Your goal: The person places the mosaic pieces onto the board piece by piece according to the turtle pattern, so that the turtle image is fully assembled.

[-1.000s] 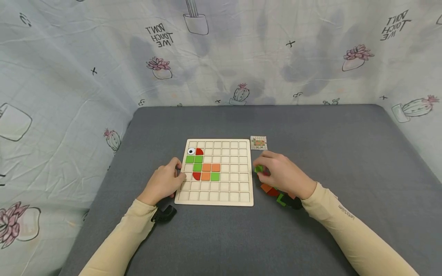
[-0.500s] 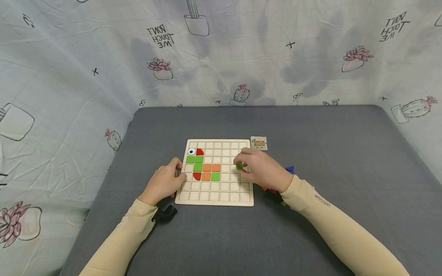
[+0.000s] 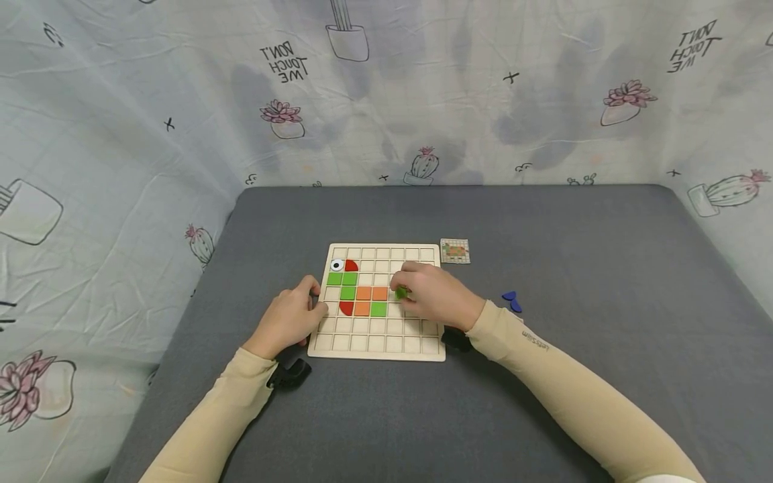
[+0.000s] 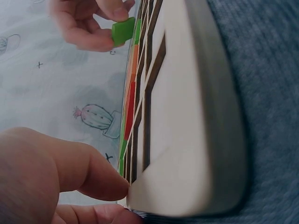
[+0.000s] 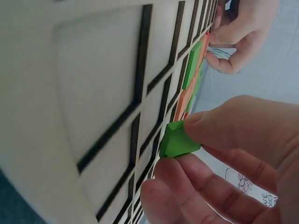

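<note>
A pale wooden grid board (image 3: 377, 345) lies on the grey table. Its left part bears green, orange and red tiles and a white eye tile (image 3: 337, 265). Thumb and fingers of my left hand (image 3: 288, 315) pinch the board's left edge; in the left wrist view the thumb (image 4: 100, 175) sits at the rim. My right hand (image 3: 441, 292) pinches a green square tile (image 5: 180, 140) between thumb and fingertips, close over the board, right of the orange tiles (image 3: 379, 294). In the left wrist view that tile is tilted beside the row of placed ones.
A small printed pattern card (image 3: 455, 251) lies at the board's back right corner. Blue pieces (image 3: 512, 300) lie on the table (image 3: 574, 268) to the right, near the right sleeve (image 3: 537, 349). Behind the table hangs a patterned cloth (image 3: 362, 121).
The right hand has moved left from the loose pieces beside the board to over its middle, carrying the green tile. The blue pieces have come into view. The left hand stays at the edge.
</note>
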The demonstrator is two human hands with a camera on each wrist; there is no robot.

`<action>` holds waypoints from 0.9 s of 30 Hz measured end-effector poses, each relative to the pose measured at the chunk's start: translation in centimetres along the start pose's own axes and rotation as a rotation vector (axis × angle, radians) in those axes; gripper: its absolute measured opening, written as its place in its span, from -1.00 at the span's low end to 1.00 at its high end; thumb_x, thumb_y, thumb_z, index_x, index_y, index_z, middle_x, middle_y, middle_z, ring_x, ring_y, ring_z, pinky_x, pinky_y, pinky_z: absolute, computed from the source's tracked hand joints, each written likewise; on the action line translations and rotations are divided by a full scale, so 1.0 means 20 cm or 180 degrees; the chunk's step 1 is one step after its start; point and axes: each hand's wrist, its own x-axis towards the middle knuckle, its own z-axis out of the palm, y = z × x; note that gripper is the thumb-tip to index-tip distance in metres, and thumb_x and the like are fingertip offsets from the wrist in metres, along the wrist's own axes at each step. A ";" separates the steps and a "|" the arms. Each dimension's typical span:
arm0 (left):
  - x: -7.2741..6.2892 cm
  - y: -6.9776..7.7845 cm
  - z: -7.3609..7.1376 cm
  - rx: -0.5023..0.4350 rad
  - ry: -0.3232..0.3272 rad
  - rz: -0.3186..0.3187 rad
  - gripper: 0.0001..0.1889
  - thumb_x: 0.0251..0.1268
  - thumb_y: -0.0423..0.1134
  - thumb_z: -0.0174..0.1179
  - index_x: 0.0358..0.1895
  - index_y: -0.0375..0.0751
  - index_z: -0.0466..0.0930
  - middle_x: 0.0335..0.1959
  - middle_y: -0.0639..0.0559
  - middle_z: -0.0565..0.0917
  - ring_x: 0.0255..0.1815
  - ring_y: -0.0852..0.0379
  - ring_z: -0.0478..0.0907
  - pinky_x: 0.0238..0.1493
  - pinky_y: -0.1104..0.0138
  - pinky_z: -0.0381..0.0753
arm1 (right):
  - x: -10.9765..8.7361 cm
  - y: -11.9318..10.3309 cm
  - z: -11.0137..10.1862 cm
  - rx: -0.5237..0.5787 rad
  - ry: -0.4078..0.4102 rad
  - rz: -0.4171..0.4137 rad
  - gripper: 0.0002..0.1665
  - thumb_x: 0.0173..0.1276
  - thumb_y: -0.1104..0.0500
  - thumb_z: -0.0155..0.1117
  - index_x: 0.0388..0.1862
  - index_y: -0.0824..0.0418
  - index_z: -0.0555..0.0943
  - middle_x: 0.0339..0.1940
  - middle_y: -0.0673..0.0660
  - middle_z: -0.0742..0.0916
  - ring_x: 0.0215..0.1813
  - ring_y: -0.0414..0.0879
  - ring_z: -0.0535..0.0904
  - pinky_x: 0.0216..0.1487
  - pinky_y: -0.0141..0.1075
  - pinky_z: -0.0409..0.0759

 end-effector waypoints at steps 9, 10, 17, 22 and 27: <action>0.00 0.00 0.00 0.0003 0.0008 0.0022 -0.77 0.50 -0.22 0.07 0.09 -0.24 0.43 -0.64 0.00 0.50 -0.84 0.11 0.48 -0.70 0.22 0.45 | 0.04 0.00 0.02 0.0006 -0.0071 0.0066 -0.83 0.29 0.36 0.41 -0.18 0.16 0.74 -0.25 0.07 0.73 -0.31 -0.17 0.59 -0.24 -0.28 0.60; 0.00 0.00 0.00 0.0005 0.0006 0.0022 -0.77 0.50 -0.22 0.07 0.09 -0.24 0.42 -0.64 0.00 0.50 -0.84 0.11 0.49 -0.69 0.22 0.45 | 0.05 0.00 0.02 0.0002 -0.0077 0.0073 -0.83 0.29 0.36 0.41 -0.18 0.16 0.74 -0.25 0.07 0.74 -0.30 -0.16 0.59 -0.24 -0.28 0.61; 0.00 0.00 0.00 0.0002 0.0003 0.0011 -0.77 0.51 -0.22 0.08 0.08 -0.24 0.43 -0.62 0.00 0.51 -0.83 0.11 0.49 -0.69 0.23 0.45 | 0.05 -0.01 0.03 -0.0117 -0.0120 0.0149 -0.83 0.26 0.34 0.44 -0.20 0.15 0.75 -0.26 0.06 0.74 -0.28 -0.14 0.62 -0.22 -0.26 0.64; 0.00 0.00 0.00 0.0003 0.0004 0.0017 -0.77 0.51 -0.22 0.08 0.08 -0.24 0.43 -0.62 0.00 0.51 -0.84 0.12 0.49 -0.69 0.23 0.45 | 0.05 -0.02 0.04 -0.0272 -0.0156 0.0159 -0.89 0.26 0.32 0.47 -0.28 0.14 0.80 -0.26 0.04 0.75 -0.26 -0.13 0.68 -0.22 -0.27 0.70; 0.00 0.00 0.00 0.0003 -0.0008 0.0001 -0.77 0.51 -0.22 0.08 0.08 -0.24 0.42 -0.62 0.00 0.51 -0.83 0.11 0.49 -0.69 0.23 0.45 | 0.05 -0.03 0.03 -0.0279 -0.0172 0.0188 -0.90 0.26 0.33 0.48 -0.30 0.14 0.82 -0.25 0.04 0.76 -0.26 -0.13 0.69 -0.23 -0.27 0.71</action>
